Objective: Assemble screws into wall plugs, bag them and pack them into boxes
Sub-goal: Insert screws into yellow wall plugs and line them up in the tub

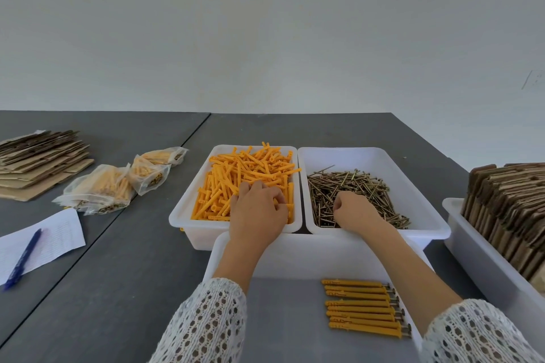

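Here the left hand (257,206) is laid on the orange wall plugs (244,174) in the left tray (188,215), fingers curled and apparently pinching one plug, the rest heaped crosswise beyond it. To its right, the right hand (352,209) is curled among the screws (354,186); whether one is pinched cannot be told. Finished plugs (362,306) are laid lengthwise, left to right, in the near tray (295,250), nearer the right arm.

We see a grey table (118,274) carrying four white bins (188,215), flat cardboard (38,162) and bags (103,186) toward its left edge, and paper (59,233) with a pen (23,259).
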The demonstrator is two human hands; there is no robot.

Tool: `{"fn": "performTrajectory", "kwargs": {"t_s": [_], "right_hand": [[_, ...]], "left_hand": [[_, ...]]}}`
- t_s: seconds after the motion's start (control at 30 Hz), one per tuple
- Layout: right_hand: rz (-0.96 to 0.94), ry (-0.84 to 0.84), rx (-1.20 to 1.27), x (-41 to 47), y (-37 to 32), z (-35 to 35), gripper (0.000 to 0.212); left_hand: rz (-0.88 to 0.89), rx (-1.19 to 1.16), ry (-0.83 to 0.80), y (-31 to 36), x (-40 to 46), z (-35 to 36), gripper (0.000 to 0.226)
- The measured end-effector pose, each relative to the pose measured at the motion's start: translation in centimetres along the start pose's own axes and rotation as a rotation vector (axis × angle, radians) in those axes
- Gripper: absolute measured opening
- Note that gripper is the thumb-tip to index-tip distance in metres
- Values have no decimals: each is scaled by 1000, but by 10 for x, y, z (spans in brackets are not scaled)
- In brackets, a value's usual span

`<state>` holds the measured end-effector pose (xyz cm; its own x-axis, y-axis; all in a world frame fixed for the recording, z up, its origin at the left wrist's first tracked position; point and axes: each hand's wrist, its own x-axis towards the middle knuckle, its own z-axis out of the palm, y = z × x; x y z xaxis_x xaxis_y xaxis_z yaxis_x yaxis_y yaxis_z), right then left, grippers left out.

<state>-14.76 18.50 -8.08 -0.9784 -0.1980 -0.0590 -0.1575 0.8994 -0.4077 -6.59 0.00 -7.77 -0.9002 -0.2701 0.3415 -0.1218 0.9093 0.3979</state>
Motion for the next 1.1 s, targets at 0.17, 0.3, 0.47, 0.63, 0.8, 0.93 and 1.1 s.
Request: {"fn": "performTrajectory", "kwargs": {"t_s": [0.17, 0.3, 0.47, 0.63, 0.8, 0.93, 1.1], "right_hand": [[-44, 144, 71, -5, -5, -3, 24], [-162, 334, 127, -10, -8, -5, 22], [32, 411, 750, -11, -9, -12, 15], [336, 202, 1568, -14, -5, -28, 8], [207, -13, 1658, -19, -17, -27, 10], [69, 9, 1576, -24, -32, -22, 28], [8, 159, 1456, -25, -37, -9, 60]], "left_hand": [[63, -13, 160, 2, -1, 2, 20], [127, 6, 276, 3, -3, 3, 19], [140, -16, 295, 3, -4, 3, 19], [134, -29, 292, 3, -4, 3, 20], [180, -27, 317, 3, -5, 1, 17], [257, -18, 329, 2, -6, 3, 16], [306, -23, 323, 1, -4, 4, 13]]}}
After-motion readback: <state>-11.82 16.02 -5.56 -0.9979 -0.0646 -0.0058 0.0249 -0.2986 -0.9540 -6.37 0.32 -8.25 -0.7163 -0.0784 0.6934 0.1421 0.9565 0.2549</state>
